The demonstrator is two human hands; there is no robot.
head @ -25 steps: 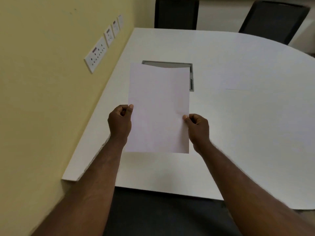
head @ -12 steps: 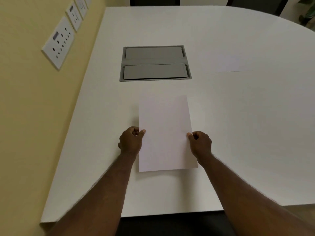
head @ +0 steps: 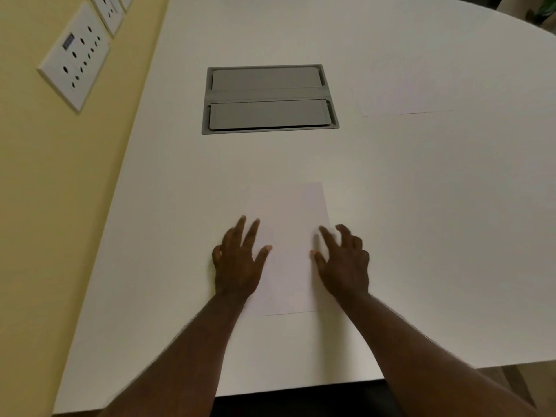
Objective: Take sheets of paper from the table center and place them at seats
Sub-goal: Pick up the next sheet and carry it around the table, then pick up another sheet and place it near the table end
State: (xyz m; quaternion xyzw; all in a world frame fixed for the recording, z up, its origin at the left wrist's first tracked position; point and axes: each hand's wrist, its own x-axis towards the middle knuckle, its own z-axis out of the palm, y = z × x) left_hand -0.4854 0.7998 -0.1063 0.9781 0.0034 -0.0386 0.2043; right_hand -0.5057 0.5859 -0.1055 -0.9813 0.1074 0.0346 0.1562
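A white sheet of paper [head: 290, 245] lies flat on the white table [head: 421, 206] near its front edge. My left hand [head: 237, 263] rests over the sheet's left edge with fingers spread. My right hand [head: 344, 263] is over the right edge, fingers apart and slightly curled. Neither hand grips the sheet. More white paper [head: 403, 91] lies farther back to the right of the table's middle, faint against the tabletop.
A grey cable box with two closed lids [head: 269, 99] is set into the table beyond the sheet. White wall sockets [head: 75, 57] sit on the yellow wall to the left. The table's front edge runs just below my forearms.
The sheet went from held up in both hands to lying flat on the table. Both hands have let go and opened. My view has tilted down and closer.
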